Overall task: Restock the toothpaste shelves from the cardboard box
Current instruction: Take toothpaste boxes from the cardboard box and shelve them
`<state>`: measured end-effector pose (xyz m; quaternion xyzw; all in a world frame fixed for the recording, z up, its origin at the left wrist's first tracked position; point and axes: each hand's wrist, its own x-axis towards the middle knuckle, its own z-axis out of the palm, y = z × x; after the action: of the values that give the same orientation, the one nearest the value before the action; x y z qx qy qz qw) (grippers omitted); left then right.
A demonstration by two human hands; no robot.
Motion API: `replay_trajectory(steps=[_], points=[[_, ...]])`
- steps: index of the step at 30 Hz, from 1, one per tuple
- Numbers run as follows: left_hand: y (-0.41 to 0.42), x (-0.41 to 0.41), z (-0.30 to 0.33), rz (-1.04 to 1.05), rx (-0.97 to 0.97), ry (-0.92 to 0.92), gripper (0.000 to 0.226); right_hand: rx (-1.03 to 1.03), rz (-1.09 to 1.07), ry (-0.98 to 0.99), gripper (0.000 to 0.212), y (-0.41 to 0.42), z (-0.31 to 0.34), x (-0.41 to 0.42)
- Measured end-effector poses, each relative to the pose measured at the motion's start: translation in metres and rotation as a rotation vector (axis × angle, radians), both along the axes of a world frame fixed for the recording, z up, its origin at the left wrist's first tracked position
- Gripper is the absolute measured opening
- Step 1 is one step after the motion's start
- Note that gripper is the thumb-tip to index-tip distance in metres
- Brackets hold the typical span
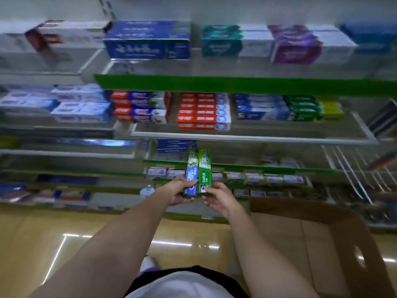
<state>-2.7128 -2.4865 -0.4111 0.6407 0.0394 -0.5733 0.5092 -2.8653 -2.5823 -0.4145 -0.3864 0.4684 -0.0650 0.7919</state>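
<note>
The step in hand looks like carrying stock from the box to its shelf: the person holds two long toothpaste cartons upright, side by side and touching, out in front of the shelving. The left hand (175, 193) has its grip clamped round the foot of the blue-and-green toothpaste carton (191, 173), and the right hand (217, 197) pinches the foot of the green cardboard toothpaste carton (204, 169), printed with white lettering. Both cartons look crisp, square-edged and undented, their top ends pointing towards the far, lower shelves. The open brown cardboard box (335, 239) sits near, to the right, over the glossy yellow floor (43, 244). The next move probably calls for finding the matching row, perhaps the green cartons (301, 109) far right on the middle white shelf (247, 137), and turning each carton flat to slide it in.
</note>
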Motion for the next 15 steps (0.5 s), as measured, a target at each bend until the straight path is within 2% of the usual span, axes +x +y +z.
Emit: replay_trajectory(steps=[7, 12, 15], points=[[0.096, 0.069, 0.004, 0.309, 0.017, -0.004, 0.03, -0.024, 0.271, 0.007, 0.032, 0.065, 0.003, 0.102], [0.152, 0.116, 0.005, 0.376, 0.021, 0.012, 0.011, -0.058, 0.412, 0.039, 0.039, 0.113, 0.003, 0.168], [0.175, 0.143, 0.002, 0.421, 0.042, 0.013, 0.014, -0.078, 0.454, 0.065, 0.036, 0.135, 0.004, 0.198]])
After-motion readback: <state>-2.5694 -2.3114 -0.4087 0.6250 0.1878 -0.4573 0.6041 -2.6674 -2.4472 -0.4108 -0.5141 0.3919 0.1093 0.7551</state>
